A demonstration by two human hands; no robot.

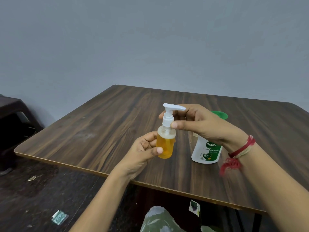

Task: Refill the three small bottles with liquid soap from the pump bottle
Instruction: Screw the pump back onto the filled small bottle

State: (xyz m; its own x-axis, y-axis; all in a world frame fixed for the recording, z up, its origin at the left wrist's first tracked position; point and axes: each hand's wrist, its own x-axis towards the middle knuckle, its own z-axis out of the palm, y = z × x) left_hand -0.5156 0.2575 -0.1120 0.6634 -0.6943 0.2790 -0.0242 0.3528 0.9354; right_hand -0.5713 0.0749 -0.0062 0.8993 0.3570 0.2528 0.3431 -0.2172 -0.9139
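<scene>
Head view — left fingers (157,150) grip small bottle (165,145), right fingers (177,125) pinch pump (167,118).

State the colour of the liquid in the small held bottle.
Amber-orange, seen through the clear small bottle; head view shows it best.

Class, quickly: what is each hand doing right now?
Left hand: holds the small bottle.
Right hand: pinches that bottle's white pump top.

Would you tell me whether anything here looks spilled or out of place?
No spill shows. Only a faint pale smudge on the table, left of the small bottle, and paper scraps on the floor.
</scene>
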